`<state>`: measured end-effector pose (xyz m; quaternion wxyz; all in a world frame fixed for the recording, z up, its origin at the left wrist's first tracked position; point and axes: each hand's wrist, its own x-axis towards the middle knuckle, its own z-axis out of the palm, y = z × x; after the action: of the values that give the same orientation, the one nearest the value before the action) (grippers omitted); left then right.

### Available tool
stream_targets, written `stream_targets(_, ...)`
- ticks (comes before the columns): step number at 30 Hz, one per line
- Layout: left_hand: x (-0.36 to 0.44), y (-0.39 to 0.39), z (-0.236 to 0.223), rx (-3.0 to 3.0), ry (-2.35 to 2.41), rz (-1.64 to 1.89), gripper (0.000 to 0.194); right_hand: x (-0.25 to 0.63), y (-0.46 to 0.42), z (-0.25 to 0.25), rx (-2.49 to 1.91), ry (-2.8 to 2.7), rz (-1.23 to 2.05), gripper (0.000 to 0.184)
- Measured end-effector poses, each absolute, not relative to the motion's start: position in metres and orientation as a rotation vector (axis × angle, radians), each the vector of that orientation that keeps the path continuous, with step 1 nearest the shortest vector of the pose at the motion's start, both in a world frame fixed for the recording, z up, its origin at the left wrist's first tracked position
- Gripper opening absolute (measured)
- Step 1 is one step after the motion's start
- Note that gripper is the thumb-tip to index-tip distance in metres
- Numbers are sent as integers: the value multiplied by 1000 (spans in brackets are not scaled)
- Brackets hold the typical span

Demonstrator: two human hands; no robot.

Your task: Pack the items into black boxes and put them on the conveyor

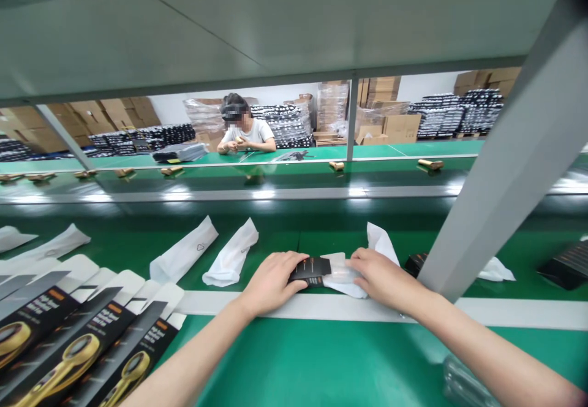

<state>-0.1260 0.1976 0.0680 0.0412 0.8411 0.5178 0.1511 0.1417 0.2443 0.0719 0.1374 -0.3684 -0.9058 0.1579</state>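
My left hand (272,282) is closed round a small black card (310,271) with orange print, at the near edge of the green conveyor belt (321,235). My right hand (379,277) pinches a clear plastic sleeve (336,267) at the card's right end, on top of a white pouch (381,243). Both hands rest on the belt edge above the grey rail (321,308).
White pouches (184,251) (232,254) lie on the belt to the left. Black printed boxes (68,346) showing a gold device fan out at lower left. A grey slanted post (496,168) stands on the right. Across the far belt a person (245,132) sits working, cartons behind.
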Motion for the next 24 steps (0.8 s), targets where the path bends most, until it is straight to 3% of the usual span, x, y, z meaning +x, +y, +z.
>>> stream_targets(11,-104,200,65,2657,1538,429,43,124,237,50,-1189,-2449,472,60)
stream_targets(19,-81,206,71,2810,1484,346,45,128,236,58,-1354,-2420,342,48)
stream_targets(24,-71,213,71,2865,1463,339,42,136,263,76,-1810,-2057,89,36)
